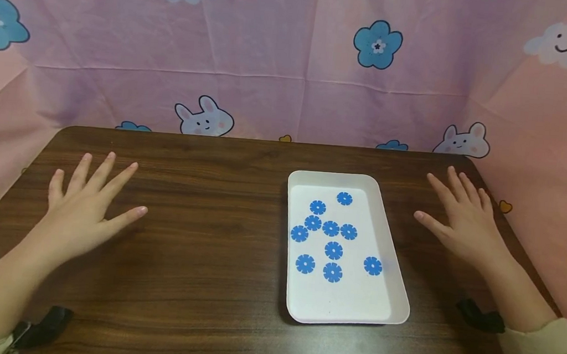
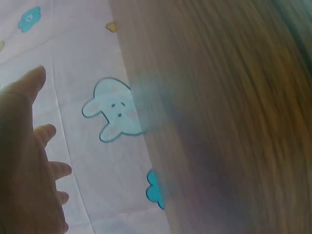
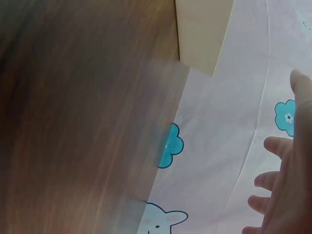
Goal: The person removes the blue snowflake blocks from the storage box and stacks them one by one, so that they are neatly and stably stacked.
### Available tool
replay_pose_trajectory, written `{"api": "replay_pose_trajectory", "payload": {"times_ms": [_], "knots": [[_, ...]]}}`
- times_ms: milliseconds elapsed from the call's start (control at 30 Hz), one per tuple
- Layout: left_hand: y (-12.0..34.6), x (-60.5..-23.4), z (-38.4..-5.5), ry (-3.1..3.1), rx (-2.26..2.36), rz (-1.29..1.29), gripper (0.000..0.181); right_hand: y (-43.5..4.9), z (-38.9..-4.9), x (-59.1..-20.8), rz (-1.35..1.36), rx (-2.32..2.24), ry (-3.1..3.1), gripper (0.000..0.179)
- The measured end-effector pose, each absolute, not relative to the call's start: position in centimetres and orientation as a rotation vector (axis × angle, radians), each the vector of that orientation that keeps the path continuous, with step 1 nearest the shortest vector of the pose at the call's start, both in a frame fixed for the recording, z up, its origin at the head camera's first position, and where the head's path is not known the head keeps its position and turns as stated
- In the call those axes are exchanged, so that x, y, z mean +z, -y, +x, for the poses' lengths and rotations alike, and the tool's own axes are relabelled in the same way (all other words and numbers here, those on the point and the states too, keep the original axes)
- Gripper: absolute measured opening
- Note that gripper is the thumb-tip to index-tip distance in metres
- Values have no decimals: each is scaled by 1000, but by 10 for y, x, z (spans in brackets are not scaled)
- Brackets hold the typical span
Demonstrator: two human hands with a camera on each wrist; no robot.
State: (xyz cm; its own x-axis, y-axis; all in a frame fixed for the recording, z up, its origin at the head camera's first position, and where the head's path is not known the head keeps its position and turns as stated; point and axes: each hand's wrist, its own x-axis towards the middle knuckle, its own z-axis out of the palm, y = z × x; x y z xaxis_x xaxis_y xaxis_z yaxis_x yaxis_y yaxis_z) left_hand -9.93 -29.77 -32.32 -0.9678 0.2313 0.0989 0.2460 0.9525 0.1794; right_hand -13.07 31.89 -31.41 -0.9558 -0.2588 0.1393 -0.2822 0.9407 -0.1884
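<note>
My left hand point(image 1: 81, 211) is over the left part of the table, its fingers spread and straight, holding nothing. On the other side, my right hand point(image 1: 469, 225) hovers near the table's right edge, also with fingers spread and nothing held. Between them, nearer the right hand, lies a white rectangular tray point(image 1: 343, 309). Several flat blue notched discs point(image 1: 334, 250), shaped like snowflakes or gears, lie scattered in it. Both wrist views show the spread fingers of the left hand point(image 2: 24, 161) and the right hand point(image 3: 287, 180) apart from any object.
The dark wooden table point(image 1: 198, 248) has rounded far corners. A pink and lilac cloth point(image 1: 274, 43) printed with rabbits, flowers and clouds hangs behind it and along the sides. Dark straps sit at both wrists. Part of the tray's pale wall point(image 3: 202, 34) shows in the right wrist view.
</note>
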Motion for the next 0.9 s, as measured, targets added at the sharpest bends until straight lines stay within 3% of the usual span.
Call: {"api": "replay_pose_trajectory", "payload": {"times_ms": [433,900], "knots": [[253,-319,-101,2836,-544,-534,82,-307,-123,-325,519,714,2837,62],[195,-314,-101,2675,-847,-778,80,-298,-118,-340,504,1125,2804,58]]}}
